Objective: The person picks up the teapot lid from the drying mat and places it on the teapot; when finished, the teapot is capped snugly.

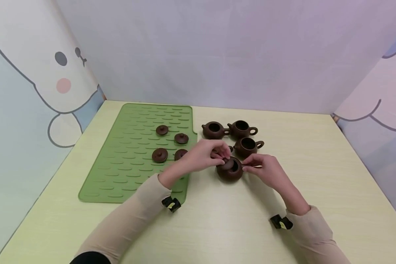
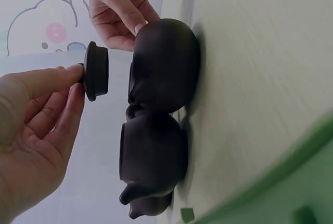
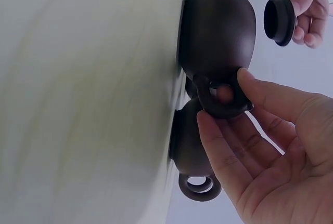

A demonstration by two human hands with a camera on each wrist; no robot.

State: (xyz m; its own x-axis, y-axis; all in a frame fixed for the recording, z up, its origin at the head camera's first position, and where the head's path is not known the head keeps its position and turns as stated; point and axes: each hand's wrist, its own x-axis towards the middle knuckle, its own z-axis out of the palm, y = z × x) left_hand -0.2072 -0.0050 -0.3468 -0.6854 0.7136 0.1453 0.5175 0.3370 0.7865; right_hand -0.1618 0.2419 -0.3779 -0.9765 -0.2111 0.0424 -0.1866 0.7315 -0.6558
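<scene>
A dark brown teapot (image 1: 229, 177) stands on the table at the front of a cluster of similar pots, its round mouth partly uncovered. My left hand (image 1: 204, 154) pinches a small brown lid (image 2: 97, 70) by its knob. The lid hangs above the pot's mouth, and a gap between them shows in the left wrist view. On the other side, my right hand (image 1: 267, 170) holds the same teapot by its looped handle (image 3: 221, 107), thumb and fingers around it.
Behind the held teapot stand several lidless teapots (image 1: 247, 147), one mostly hidden by my left hand. A green ridged mat (image 1: 118, 165) lies on the left of the table (image 1: 211, 227), with several brown lids (image 1: 160, 155) on it. Walls rise behind and at both sides.
</scene>
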